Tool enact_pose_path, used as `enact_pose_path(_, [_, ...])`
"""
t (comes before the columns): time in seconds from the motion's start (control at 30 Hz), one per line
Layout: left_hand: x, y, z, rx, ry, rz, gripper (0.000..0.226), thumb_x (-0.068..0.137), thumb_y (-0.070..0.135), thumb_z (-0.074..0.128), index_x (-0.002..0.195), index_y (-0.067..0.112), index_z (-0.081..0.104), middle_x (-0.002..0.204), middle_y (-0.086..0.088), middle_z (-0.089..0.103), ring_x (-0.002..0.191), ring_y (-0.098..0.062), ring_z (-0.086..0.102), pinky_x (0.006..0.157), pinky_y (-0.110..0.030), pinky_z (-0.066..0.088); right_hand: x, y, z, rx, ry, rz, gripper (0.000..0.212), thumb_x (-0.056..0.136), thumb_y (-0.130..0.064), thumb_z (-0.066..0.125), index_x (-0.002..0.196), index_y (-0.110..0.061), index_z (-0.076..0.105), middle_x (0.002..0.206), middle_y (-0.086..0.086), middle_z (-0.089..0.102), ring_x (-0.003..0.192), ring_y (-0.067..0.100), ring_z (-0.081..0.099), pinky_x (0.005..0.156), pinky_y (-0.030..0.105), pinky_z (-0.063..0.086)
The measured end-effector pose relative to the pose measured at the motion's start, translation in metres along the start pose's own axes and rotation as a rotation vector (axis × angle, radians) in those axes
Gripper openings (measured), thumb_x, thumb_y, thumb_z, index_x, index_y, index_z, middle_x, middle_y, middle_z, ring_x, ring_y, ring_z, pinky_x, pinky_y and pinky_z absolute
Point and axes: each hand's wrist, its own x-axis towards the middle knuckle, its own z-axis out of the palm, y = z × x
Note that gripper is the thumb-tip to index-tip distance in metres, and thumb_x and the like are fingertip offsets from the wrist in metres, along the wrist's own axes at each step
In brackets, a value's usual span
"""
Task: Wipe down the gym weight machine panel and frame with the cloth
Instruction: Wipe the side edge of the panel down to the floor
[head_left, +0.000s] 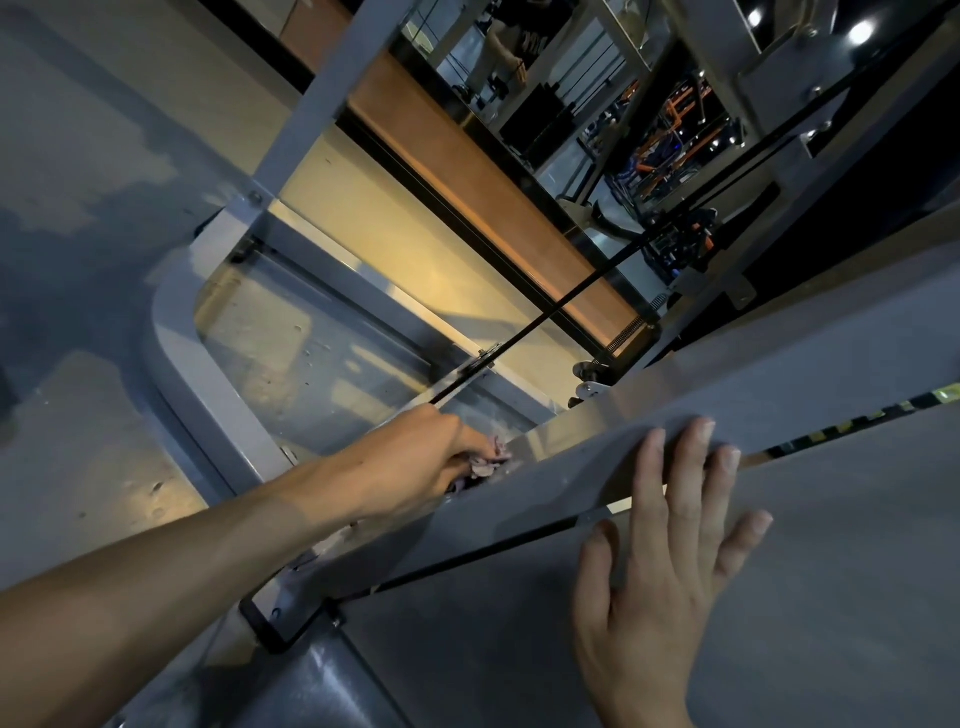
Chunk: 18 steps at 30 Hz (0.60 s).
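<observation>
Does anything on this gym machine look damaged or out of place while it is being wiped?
Nothing looks broken or spilled. The left hand presses a crumpled cloth against the grey panel; the right hand lies flat on it. The black cable runs taut. The floor shows blotchy patches, cause unclear.

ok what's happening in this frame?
A person is wiping a grey gym weight machine. The left hand grips a bunched pinkish cloth and presses it against the far edge of the grey panel. The right hand lies flat and open on the panel, fingers reaching over a narrow slot, seemingly as a brace. A black cable runs above.
</observation>
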Motion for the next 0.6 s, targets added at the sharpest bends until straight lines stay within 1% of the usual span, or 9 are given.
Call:
enact_pose_path(0.03, [0.001,0.008,-0.004,-0.033,0.018,0.018,0.036,0.101,0.015,0.062,0.132,0.032,0.068,0.117,0.020,0.070,0.092,0.004,0.065,0.094,-0.019,0.054,0.000,-0.001,0.000,-0.002,0.005,0.001,0.076,0.083,-0.012,0.048,0.157,-0.005,0.031,0.171,0.006,0.012,0.159,0.027,0.006,0.124,0.053,-0.007])
enact_pose_path(0.07, [0.002,0.019,-0.010,-0.080,0.058,0.045,0.037,0.101,0.016,0.063,0.133,0.033,0.066,0.115,0.027,0.067,0.085,0.012,0.064,0.085,-0.010,0.053,0.000,-0.001,0.001,-0.004,0.009,0.002,0.076,0.083,-0.012,0.049,0.157,-0.005,0.032,0.171,0.006,0.012,0.159,0.027,0.006,0.124,0.053,-0.008])
enact_pose_path(0.13, [0.006,0.040,-0.021,-0.164,0.143,0.125,0.037,0.100,0.013,0.064,0.131,0.033,0.068,0.090,0.036,0.063,0.060,0.021,0.054,0.059,0.003,0.039,0.000,-0.001,0.001,-0.012,0.009,0.001,0.078,0.081,-0.011,0.050,0.157,-0.005,0.032,0.171,0.005,0.010,0.159,0.026,0.006,0.124,0.052,-0.008])
enact_pose_path(0.17, [0.007,0.046,-0.024,-0.178,0.185,0.179,0.036,0.099,0.012,0.065,0.130,0.030,0.070,0.082,0.032,0.064,0.056,0.022,0.051,0.055,0.003,0.034,0.000,0.000,0.001,-0.017,0.007,-0.003,0.079,0.080,-0.010,0.051,0.157,-0.005,0.031,0.171,0.004,0.009,0.159,0.027,0.006,0.125,0.051,-0.009])
enact_pose_path(0.27, [0.006,0.046,-0.023,-0.165,0.235,0.276,0.037,0.098,0.013,0.067,0.131,0.029,0.070,0.106,0.012,0.076,0.076,0.015,0.063,0.071,-0.004,0.047,-0.001,0.000,0.000,-0.022,0.001,-0.007,0.082,0.079,-0.008,0.053,0.158,-0.006,0.030,0.171,0.004,0.008,0.159,0.027,0.006,0.125,0.051,-0.009])
enact_pose_path(0.4, [-0.010,0.011,-0.004,0.043,0.065,0.134,0.034,0.101,0.020,0.063,0.131,0.035,0.068,0.115,0.018,0.072,0.076,0.012,0.058,0.078,0.004,0.036,-0.001,0.000,0.000,-0.013,-0.005,-0.004,0.080,0.082,-0.012,0.049,0.158,-0.007,0.027,0.172,0.003,0.008,0.159,0.027,0.005,0.124,0.053,-0.008])
enact_pose_path(0.43, [-0.016,0.001,0.000,0.064,0.023,0.093,0.033,0.102,0.022,0.061,0.131,0.036,0.068,0.118,0.018,0.072,0.083,0.010,0.061,0.082,0.002,0.039,-0.001,-0.001,0.001,-0.013,-0.004,-0.004,0.079,0.083,-0.012,0.048,0.158,-0.006,0.027,0.172,0.003,0.007,0.159,0.027,0.005,0.124,0.053,-0.008])
enact_pose_path(0.53, [-0.029,-0.010,0.005,0.089,-0.033,0.036,0.034,0.103,0.023,0.058,0.134,0.034,0.066,0.122,0.009,0.074,0.107,-0.009,0.069,0.095,-0.017,0.049,0.000,-0.001,0.002,-0.014,0.016,-0.002,0.077,0.084,-0.012,0.048,0.158,-0.006,0.029,0.172,0.003,0.008,0.159,0.026,0.006,0.124,0.052,-0.008])
enact_pose_path(0.6, [-0.028,0.003,0.003,0.094,0.035,0.080,0.037,0.101,0.016,0.059,0.135,0.029,0.066,0.122,0.004,0.074,0.107,-0.013,0.069,0.099,-0.015,0.046,0.000,-0.002,0.002,-0.016,0.020,-0.001,0.077,0.083,-0.012,0.048,0.157,-0.005,0.030,0.171,0.004,0.009,0.159,0.026,0.007,0.124,0.052,-0.008])
